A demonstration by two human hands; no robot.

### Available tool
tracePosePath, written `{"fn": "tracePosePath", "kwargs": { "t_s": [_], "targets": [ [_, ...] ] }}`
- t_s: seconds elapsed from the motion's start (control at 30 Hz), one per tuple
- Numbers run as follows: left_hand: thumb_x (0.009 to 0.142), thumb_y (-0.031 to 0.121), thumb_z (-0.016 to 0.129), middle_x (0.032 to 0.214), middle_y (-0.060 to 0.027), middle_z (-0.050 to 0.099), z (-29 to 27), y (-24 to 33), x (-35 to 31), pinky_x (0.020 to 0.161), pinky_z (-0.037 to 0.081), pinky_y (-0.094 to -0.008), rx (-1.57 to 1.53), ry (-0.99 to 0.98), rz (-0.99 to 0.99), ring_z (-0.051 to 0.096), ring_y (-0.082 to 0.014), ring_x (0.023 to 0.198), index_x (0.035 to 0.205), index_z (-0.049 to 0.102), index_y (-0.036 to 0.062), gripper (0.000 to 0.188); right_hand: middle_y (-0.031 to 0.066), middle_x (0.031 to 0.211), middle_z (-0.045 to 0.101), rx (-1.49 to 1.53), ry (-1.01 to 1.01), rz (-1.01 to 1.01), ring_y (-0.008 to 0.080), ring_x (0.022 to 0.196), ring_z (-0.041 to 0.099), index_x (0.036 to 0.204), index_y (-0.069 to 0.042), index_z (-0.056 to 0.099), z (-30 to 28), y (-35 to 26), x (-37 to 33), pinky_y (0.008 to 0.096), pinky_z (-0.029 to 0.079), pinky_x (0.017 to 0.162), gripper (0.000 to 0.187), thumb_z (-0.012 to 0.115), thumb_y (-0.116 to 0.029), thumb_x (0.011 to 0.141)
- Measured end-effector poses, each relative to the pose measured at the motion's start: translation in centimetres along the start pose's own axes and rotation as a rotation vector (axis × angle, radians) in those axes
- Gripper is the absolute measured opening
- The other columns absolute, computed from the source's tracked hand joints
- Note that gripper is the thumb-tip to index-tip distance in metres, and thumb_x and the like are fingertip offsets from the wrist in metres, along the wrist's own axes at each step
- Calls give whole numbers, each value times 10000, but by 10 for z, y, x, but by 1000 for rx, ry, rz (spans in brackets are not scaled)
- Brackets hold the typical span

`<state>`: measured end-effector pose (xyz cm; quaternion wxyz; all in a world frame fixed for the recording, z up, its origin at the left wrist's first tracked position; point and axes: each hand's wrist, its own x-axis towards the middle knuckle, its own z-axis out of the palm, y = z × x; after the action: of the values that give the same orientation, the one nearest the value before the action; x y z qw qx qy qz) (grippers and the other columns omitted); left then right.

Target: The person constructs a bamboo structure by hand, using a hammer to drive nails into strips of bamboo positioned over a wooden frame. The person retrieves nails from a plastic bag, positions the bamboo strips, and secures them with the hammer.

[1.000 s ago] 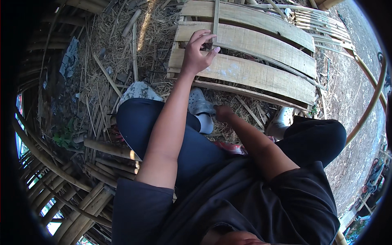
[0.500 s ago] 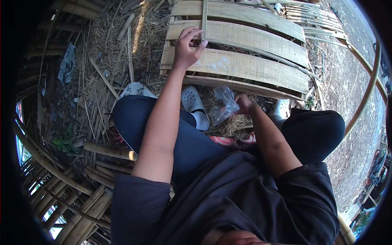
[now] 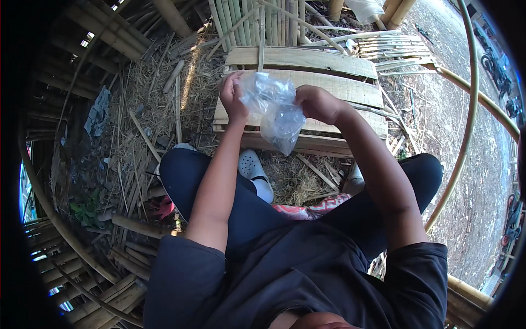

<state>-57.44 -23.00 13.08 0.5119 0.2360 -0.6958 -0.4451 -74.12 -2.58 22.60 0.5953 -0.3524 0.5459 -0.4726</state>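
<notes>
I see dark sleeves and trousers nearest me, a pale perforated clog [image 3: 256, 171] below. Both grips are closed on a crumpled clear plastic bag [image 3: 275, 109]: left hand [image 3: 234, 100] pinches its left edge, right hand [image 3: 318, 103] its right. Its contents I can't make out. Beyond lie rough bamboo slats [image 3: 334, 83] and dry straw [image 3: 164, 104].

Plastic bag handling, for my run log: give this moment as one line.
left hand: grips plastic bag | right hand: grips bag | bag: clear, crumpled, above bamboo slats

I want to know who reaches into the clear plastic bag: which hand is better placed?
Probably right: the right hand pinches the clear plastic bag at its top edge, while the left hand steadies its side.
</notes>
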Motion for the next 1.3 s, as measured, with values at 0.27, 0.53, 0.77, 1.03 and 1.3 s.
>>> {"fn": "tracePosePath", "kwargs": {
  "t_s": [0.27, 0.53, 0.77, 1.03, 1.3],
  "targets": [
    [1065, 402, 484, 1421, -214, 561, 22, 174, -16, 1018, 531, -490, -835, -700, -585, 589, -340, 1299, 1468, 451, -31, 592, 259, 1351, 606, 159, 191, -484, 386, 1277, 586, 1413, 120, 449, -54, -93, -41, 543, 420, 1126, 611, 338, -241, 934],
    [984, 52, 650, 1165, -131, 715, 38, 190, 9, 827, 592, -311, -570, -554, -502, 726, -238, 1049, 1300, 602, -25, 329, 166, 1193, 594, 295, 394, -289, 338, 1099, 641, 1242, 39, 555, -51, -126, -66, 606, 591, 883, 491, 445, -380, 1010],
    [964, 59, 705, 1073, -121, 743, 50, 198, 26, 739, 602, -270, -502, -383, -404, 747, -186, 974, 1206, 649, -44, 270, 229, 1237, 579, 284, 367, -319, 375, 1179, 633, 1208, 12, 574, -71, -158, -82, 532, 623, 854, 673, 534, -609, 950],
    [933, -9, 708, 924, -109, 768, 69, 200, 28, 706, 577, -243, -236, -443, -389, 740, -123, 827, 1102, 698, -55, 176, 244, 1412, 554, -16, 569, -320, 337, 1185, 645, 1508, 9, 411, -60, -137, -73, 413, 654, 735, 729, 627, -462, 995],
    [945, 1, 677, 985, -96, 738, 93, 203, 19, 757, 586, -278, -23, -468, -434, 730, -157, 918, 1117, 679, -83, 191, 114, 1043, 685, -65, 681, -344, 214, 955, 714, 1226, 24, 609, -76, -132, -72, 350, 672, 710, 271, 612, -163, 1030]
  ]
}}
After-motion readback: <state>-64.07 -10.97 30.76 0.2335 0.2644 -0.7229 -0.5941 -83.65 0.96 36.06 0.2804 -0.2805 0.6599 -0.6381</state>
